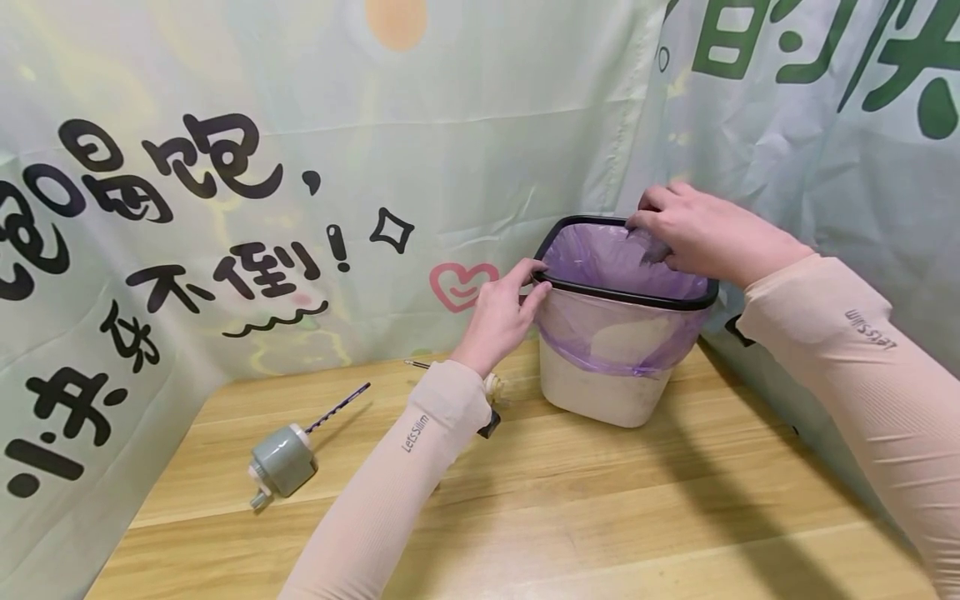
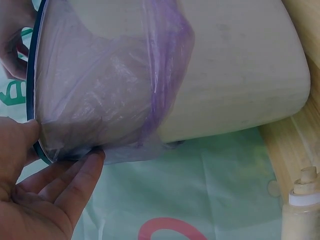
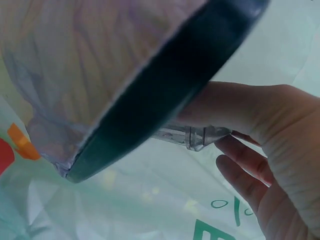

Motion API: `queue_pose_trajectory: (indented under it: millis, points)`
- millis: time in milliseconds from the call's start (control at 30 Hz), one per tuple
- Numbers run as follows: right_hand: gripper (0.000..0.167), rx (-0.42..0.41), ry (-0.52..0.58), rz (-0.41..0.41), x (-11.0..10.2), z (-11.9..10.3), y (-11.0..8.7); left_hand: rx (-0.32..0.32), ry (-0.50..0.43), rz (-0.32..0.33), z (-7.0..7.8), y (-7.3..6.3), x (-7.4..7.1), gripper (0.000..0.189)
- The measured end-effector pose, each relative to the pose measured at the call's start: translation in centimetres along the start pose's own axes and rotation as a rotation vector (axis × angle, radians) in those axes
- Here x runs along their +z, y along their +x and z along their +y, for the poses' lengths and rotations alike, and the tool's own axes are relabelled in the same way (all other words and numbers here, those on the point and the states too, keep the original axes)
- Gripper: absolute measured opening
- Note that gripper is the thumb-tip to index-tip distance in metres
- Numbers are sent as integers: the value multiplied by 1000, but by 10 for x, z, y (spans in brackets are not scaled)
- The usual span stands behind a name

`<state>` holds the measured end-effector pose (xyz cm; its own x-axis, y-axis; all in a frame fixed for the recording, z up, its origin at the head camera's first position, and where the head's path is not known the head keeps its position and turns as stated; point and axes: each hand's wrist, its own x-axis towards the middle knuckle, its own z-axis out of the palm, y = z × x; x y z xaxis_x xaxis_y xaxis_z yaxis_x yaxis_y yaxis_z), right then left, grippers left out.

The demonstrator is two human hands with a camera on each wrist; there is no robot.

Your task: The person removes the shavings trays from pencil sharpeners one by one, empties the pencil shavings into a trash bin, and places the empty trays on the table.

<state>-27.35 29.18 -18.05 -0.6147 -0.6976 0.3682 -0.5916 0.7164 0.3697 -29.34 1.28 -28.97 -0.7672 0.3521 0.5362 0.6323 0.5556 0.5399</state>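
Bench [image 1: 600,508], far right: left hand [image 1: 497,315] grips bin rim [image 1: 637,298], presumably steadying it, while right hand [image 1: 697,232] pinches clear object [image 3: 192,138] above.

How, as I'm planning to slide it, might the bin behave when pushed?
The bin could tip if pushed high, since it narrows toward its base. It seems stiff, standing straight-sided. The purple liner might shift, hanging loosely outside.

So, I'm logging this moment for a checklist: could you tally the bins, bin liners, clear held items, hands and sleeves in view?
Bin: 1
Purple liner: 1
Clear held item: 1
Hands: 2
Sleeves: 2
Total: 7
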Motion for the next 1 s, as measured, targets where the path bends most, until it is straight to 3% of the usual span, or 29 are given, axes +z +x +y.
queue_pose_trajectory:
  millis: [500,800,1000]
  points:
    - [49,-21,-108,-61,1,-7,2,-3,-5,2,-1,0,2,32]
    - [44,-46,-107,7,5,-6,0,3,6,-1,-1,1,1,32]
    - [46,-38,-111,-19,5,-8,0,4,-1,-5,-2,0,0,32]
